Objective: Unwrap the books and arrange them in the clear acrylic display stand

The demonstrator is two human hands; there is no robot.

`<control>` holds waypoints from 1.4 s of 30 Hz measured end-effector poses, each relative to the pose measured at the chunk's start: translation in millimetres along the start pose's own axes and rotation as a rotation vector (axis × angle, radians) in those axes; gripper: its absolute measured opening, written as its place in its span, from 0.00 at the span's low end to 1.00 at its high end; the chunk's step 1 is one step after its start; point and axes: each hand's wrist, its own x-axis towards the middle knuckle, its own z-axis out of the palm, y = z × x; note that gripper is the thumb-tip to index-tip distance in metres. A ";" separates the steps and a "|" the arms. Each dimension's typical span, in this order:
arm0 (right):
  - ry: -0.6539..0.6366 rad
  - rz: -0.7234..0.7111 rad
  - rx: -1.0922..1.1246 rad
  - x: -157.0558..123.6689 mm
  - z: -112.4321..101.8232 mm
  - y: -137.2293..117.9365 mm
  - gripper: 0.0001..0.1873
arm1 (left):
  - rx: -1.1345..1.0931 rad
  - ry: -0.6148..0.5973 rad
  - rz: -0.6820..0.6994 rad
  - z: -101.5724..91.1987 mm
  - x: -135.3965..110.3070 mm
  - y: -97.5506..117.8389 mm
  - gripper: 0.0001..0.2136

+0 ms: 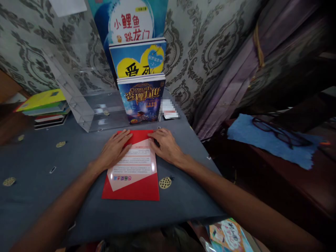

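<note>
A thin red book (131,190) with a pale printed panel lies flat on the cloth-covered table, its text upside down to me. My left hand (115,148) rests on its upper left part, fingers stretched out over the cover. On the opposite side, my right hand (165,145) touches the upper right edge with fingertips and thumb, the fingers apart. Just beyond the book's far edge stands a clear acrylic rack (84,120), holding a dark blue book (143,105), a blue and yellow book (131,59) and a taller teal book (105,21) in steps.
Left of the rack lies a pile of books (49,106) with a yellow one on top. Patterned wallpaper (210,45) and a purple curtain (236,80) are behind. At right, glasses (286,133) sit on a blue cloth (244,131). Another book (228,234) is below the table edge.
</note>
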 end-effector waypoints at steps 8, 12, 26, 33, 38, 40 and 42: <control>0.021 -0.005 -0.008 -2.1 4.4 -7.7 0.14 | 0.055 -0.059 0.188 -12.7 8.7 -19.5 0.25; 0.032 0.046 -0.032 -1.7 4.5 -12.3 0.14 | 0.176 -0.055 0.253 -19.1 12.2 -23.7 0.24; 0.034 0.207 0.292 0.1 -6.1 -16.3 0.15 | 0.273 -0.079 0.063 -37.5 2.3 41.8 0.22; 0.051 0.193 0.314 0.1 -5.7 -15.3 0.14 | 0.380 -0.169 0.029 -34.8 -7.6 99.7 0.18; 0.056 0.153 0.389 -0.4 -5.7 -13.5 0.14 | 0.411 -0.184 0.033 -33.5 -7.7 104.8 0.15; 0.046 0.127 0.425 -0.5 -6.2 -12.8 0.15 | 0.408 -0.162 0.043 -32.1 -8.4 103.4 0.15; 0.019 0.109 0.446 -0.2 -6.6 -11.4 0.15 | 0.390 -0.146 0.051 -31.8 -9.2 101.4 0.16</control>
